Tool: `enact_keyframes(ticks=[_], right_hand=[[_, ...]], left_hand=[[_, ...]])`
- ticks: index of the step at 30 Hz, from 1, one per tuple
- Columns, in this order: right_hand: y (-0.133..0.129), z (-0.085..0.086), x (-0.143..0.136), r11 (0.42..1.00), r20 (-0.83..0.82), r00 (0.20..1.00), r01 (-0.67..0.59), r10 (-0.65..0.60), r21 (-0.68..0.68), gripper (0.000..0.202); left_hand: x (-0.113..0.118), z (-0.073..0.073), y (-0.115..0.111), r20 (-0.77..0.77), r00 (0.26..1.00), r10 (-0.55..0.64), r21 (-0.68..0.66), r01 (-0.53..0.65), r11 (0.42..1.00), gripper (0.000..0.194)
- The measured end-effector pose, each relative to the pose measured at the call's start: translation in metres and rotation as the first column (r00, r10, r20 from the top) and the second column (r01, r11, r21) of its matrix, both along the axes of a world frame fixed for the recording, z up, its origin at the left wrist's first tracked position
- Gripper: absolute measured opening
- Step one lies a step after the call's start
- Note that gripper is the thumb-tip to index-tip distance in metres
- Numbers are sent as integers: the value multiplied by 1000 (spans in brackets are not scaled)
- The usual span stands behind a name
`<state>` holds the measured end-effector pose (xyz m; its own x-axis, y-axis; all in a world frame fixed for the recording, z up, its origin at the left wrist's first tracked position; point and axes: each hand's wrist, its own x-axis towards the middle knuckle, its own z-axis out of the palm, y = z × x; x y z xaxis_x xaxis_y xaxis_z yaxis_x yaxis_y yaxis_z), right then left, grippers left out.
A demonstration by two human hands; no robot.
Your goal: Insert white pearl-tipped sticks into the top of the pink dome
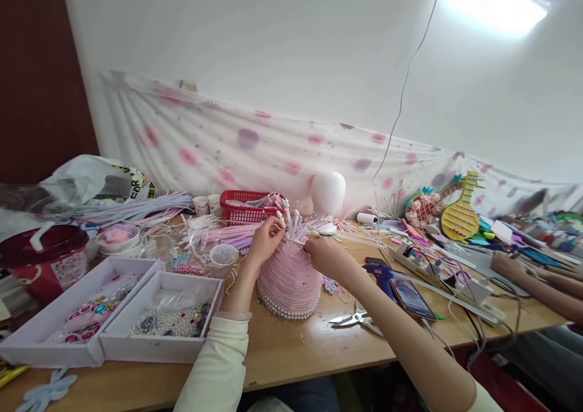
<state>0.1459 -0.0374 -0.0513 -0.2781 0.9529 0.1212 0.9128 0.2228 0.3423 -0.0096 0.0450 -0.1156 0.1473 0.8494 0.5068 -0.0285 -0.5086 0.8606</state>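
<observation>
A pink dome of wound fuzzy strands [289, 280] stands on the table, its lower edge ringed with pearl beads. White and pale stems with beads [294, 217] rise from its top. My left hand [268, 240] is at the upper left of the dome, fingers closed at the base of the stems. On the right side of the top, my right hand [325, 254] pinches the end of a thin pale piece that spans between both hands. Its far end is hidden at my left fingers.
White trays of beads [163, 345] lie at the left, near a paper cup [223, 259]. Scissors [357, 319], a blue glue gun [381, 276] and a phone [412, 299] are at the right. Behind stand a red basket [241, 216] and white balloon-like form [328, 192]. Another person's hand [509, 267] is far right.
</observation>
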Motion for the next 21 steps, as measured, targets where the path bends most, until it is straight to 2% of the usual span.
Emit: enact_keyframes(ticks=[4, 7, 10, 12, 14, 19, 21], right_hand=[[-1, 1, -1, 1000, 3, 1000, 18, -18, -9, 28], [0, 0, -1, 1000, -1, 1000, 17, -17, -8, 26], [1, 0, -1, 1000, -7, 1000, 22, -22, -9, 25], [1, -1, 0, 1000, -11, 1000, 24, -24, -9, 25], [1, -1, 0, 1000, -14, 1000, 25, -25, -11, 25], [1, -1, -1, 999, -10, 999, 32, -32, -18, 26], [1, -1, -1, 999, -10, 999, 32, -32, -19, 26]], left_hand=[[1, 0, 0, 63, 997, -47, 15, 46, 999, 17], [1, 2, -2, 124, 991, -40, 12, 39, 999, 21], [-1, 4, -4, 151, 985, 84, 37, -91, 995, 18], [-3, 5, -5, 138, 968, 210, 72, -221, 973, 16], [-5, 4, -6, 120, 951, 285, 93, -297, 950, 16], [-7, 1, -5, 118, 950, 288, 124, -302, 945, 18], [-7, -2, -4, 118, 939, 324, 149, -339, 929, 18]])
